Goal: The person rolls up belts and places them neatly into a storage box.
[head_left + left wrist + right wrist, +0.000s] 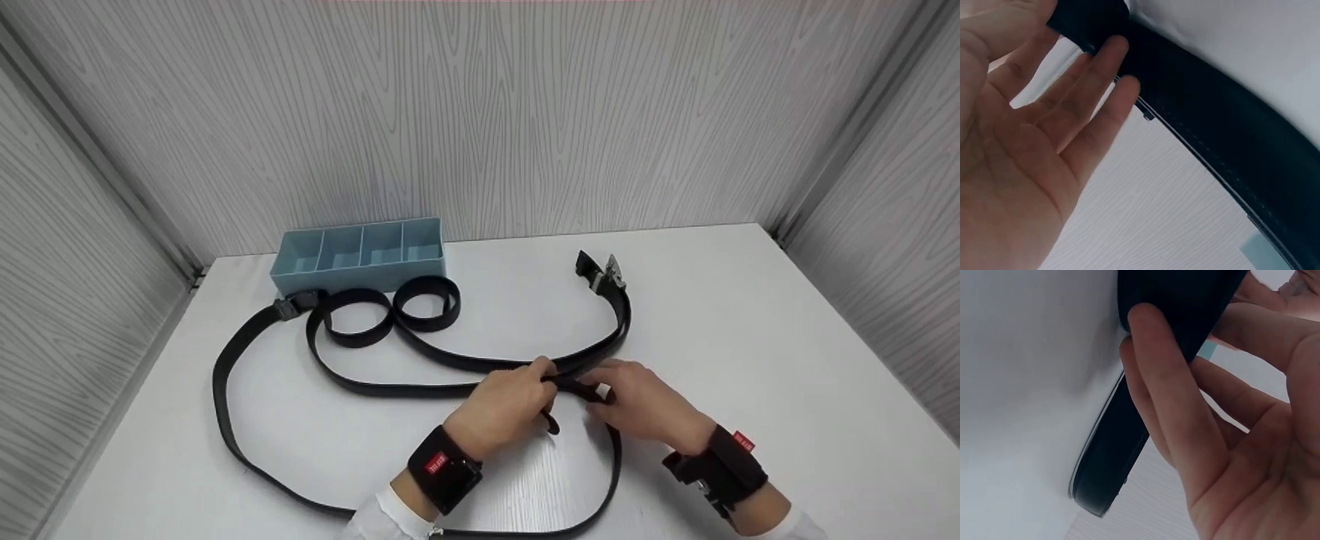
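Black belts lie in curves over the white table. One belt (225, 420) sweeps from a buckle (300, 302) at the left, round the front and up to the hands. My left hand (499, 412) pinches this belt near its free tip (553, 424), which sticks out below the fingers. Close by on the right, my right hand (641, 397) holds the same belt between thumb and fingers. In the right wrist view the belt strap (1179, 309) passes between the thumb and fingertips. Behind the hands runs another strap (457, 362), leading to metal buckles (604, 274) at the right.
A light blue tray (360, 274) with several compartments stands at the back left, against the wood-grain wall (480, 120). Two belt loops, a left loop (360, 339) and a right loop (427, 324), stand on edge in front of it.
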`<state>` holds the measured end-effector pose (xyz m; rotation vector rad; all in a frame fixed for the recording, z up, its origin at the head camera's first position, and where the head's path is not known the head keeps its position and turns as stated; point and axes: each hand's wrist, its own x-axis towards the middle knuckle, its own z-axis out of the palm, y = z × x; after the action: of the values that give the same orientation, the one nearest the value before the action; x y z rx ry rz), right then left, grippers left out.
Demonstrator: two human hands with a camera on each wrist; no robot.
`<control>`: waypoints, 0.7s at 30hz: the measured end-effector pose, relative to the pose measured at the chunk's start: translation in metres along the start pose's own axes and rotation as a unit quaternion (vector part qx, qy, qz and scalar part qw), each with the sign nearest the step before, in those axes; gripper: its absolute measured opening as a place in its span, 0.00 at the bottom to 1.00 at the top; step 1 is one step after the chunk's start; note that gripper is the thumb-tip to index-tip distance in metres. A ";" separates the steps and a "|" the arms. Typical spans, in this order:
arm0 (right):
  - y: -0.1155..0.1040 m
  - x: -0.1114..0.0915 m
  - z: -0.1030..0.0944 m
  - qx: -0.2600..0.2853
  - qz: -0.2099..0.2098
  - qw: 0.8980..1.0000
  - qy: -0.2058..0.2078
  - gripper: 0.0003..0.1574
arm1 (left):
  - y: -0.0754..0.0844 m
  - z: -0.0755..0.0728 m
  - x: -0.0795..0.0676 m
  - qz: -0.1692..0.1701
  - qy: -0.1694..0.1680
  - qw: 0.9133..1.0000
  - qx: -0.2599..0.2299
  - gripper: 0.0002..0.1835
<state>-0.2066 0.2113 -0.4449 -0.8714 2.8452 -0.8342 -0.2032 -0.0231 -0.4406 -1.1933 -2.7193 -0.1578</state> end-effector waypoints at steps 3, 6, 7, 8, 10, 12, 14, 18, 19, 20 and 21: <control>-0.002 -0.002 -0.001 -0.004 0.007 1.000 -0.005 0.14 | 0.000 0.001 0.001 -0.009 -0.006 1.000 -0.008 0.11; -0.004 -0.005 -0.003 0.004 0.016 1.000 -0.017 0.08 | 0.000 0.003 0.001 -0.013 -0.009 1.000 -0.003 0.12; -0.004 -0.006 -0.003 0.009 0.019 1.000 -0.021 0.06 | 0.000 0.004 0.002 -0.012 -0.008 1.000 -0.001 0.13; -0.004 -0.006 -0.004 0.012 0.022 0.999 -0.025 0.05 | 0.000 0.004 0.002 -0.011 -0.007 1.000 0.000 0.14; -0.005 -0.005 -0.005 0.020 0.032 0.999 -0.036 0.06 | 0.000 0.005 0.003 -0.010 -0.005 1.000 0.003 0.15; -0.006 -0.002 -0.005 0.013 0.040 0.998 -0.041 0.12 | 0.000 0.006 0.005 -0.015 -0.007 1.000 -0.003 0.19; -0.008 0.001 -0.004 -0.005 0.045 0.998 -0.043 0.19 | 0.001 0.007 0.007 -0.024 -0.010 1.000 -0.012 0.22; -0.012 0.009 -0.003 -0.050 0.041 0.997 -0.045 0.32 | 0.002 0.007 0.009 -0.044 -0.018 0.998 -0.034 0.26; -0.013 0.010 -0.003 -0.053 0.039 0.997 -0.049 0.34 | 0.002 0.007 0.009 -0.045 -0.017 0.998 -0.035 0.26; -0.013 0.011 -0.003 -0.056 0.037 0.996 -0.053 0.37 | 0.002 0.008 0.009 -0.047 -0.017 0.998 -0.036 0.27; -0.014 0.012 -0.003 -0.057 0.034 0.996 -0.056 0.40 | 0.002 0.008 0.008 -0.050 -0.018 0.998 -0.037 0.28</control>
<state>-0.2099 0.1963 -0.4339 -0.8001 2.8305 -0.5999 -0.2081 -0.0144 -0.4463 -1.0879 -2.8301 -0.2528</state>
